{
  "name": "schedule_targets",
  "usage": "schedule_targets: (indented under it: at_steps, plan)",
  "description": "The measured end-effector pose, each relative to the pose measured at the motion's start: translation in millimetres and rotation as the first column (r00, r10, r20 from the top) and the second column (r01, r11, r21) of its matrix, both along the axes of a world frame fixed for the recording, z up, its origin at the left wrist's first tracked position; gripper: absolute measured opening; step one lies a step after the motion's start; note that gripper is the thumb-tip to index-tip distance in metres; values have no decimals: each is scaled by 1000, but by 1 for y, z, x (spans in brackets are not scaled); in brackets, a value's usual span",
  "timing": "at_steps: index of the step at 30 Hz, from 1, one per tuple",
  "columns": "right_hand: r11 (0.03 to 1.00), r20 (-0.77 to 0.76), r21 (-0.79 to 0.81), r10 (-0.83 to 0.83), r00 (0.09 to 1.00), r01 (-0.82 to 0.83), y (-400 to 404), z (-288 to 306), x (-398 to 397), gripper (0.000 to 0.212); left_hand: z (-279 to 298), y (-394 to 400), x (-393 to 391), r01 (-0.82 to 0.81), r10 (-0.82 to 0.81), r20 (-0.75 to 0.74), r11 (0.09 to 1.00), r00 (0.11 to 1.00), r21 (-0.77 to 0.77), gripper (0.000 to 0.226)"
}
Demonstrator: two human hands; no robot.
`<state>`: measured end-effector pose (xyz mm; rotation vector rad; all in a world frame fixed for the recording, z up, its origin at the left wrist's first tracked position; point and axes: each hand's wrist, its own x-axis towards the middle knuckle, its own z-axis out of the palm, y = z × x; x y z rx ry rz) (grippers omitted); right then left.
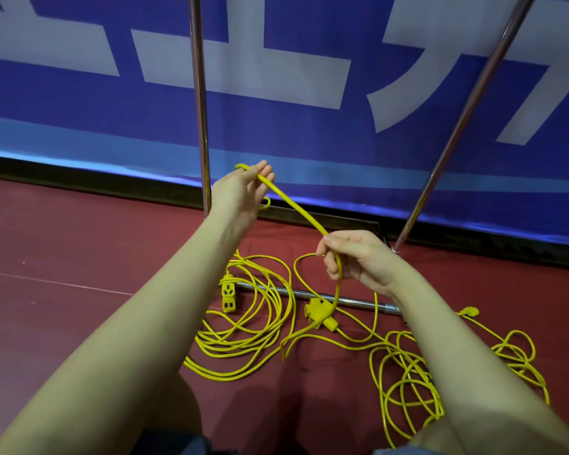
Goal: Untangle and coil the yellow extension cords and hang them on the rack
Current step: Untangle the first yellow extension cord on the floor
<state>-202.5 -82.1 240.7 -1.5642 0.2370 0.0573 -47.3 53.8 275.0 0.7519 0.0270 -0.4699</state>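
Red floor (63, 251) below a blue banner (276, 126), yellow cords strewn by the rack's metal poles (200, 93).
Head view: left hand (243, 192) and right hand (355, 257) each grip one raised yellow cord (296, 208) with curled fingers; the other tangled cords (250, 330) and socket blocks (228, 295) lie on the floor across the rack's base bar (358, 302).

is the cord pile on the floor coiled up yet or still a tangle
Still a tangle. The yellow cords sprawl in loose, crossing loops on the red floor; only one stretch is lifted, between the left hand and right hand.
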Motion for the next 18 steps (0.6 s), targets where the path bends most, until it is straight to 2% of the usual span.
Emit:
schedule_targets:
  at_steps: [2,4,6,11,15,18]
  plan:
    - [997,27,-12,-73,997,73,-2,-1,2,22,-1,-3,-8,112,-112,4,993,994,29,6]
    - [994,33,-27,-108,994,109,-1,0,3,25,-4,-10,-25,247,-257,82,962,963,118,7]
    - [995,34,-38,-95,995,96,3,1,4,26,-8,-18,-40,284,-304,132,947,943,151,17]
    - [1000,-4,19,-7,1000,7,6,4,2,26,-4,-17,-26,129,-131,78,991,988,26,16]
    - [999,-66,-37,8,998,-10,0,0,-4,29,0,-3,0,-53,47,-50,991,998,-119,37]
    - [997,-53,-67,-36,998,33,-3,-3,-3,29,0,3,4,-12,5,-94,997,996,-76,8]
